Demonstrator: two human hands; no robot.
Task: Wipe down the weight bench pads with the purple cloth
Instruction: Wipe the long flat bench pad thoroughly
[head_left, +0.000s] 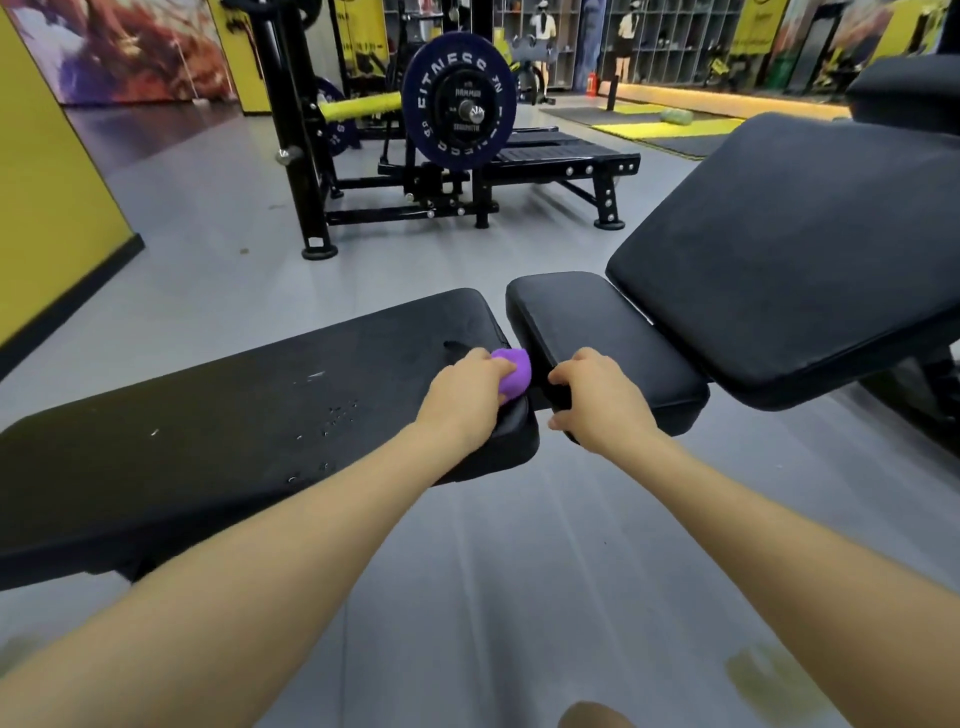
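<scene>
The left hand (467, 392) is curled round a bunched purple cloth (513, 373) and presses it onto the right end of the long flat pad (249, 415), right at the edge by the gap. Only a lump of the cloth shows past the fingers. The right hand (592, 397) sits just across that gap on the near corner of the small seat pad (597, 332), fingers bent over its left edge and thumb down the near side, gripping the pad. The 2 hands are near each other but apart, with the gap between the pads running between them.

The flat pad is black and stretches away to the left; a scatter of small water beads (332, 415) and a few pale flecks lie along its middle. A darker damp-looking streak (457, 345) shows just beyond the left hand. Behind the seat pad, to the right, a big black back pad (789, 249) rises at a tilt, and the seat pad's far end tucks under its lower edge.

The grey floor (208, 249) spreads all around. Further back stands a black rack (306, 171) carrying 1 large dark blue plate (460, 109) with white lettering, with a low black frame (561, 161) beside it. A yellow wall (47, 182) runs along the left. Yellow and dark mats (665, 127) lie on the floor far off to the right.
</scene>
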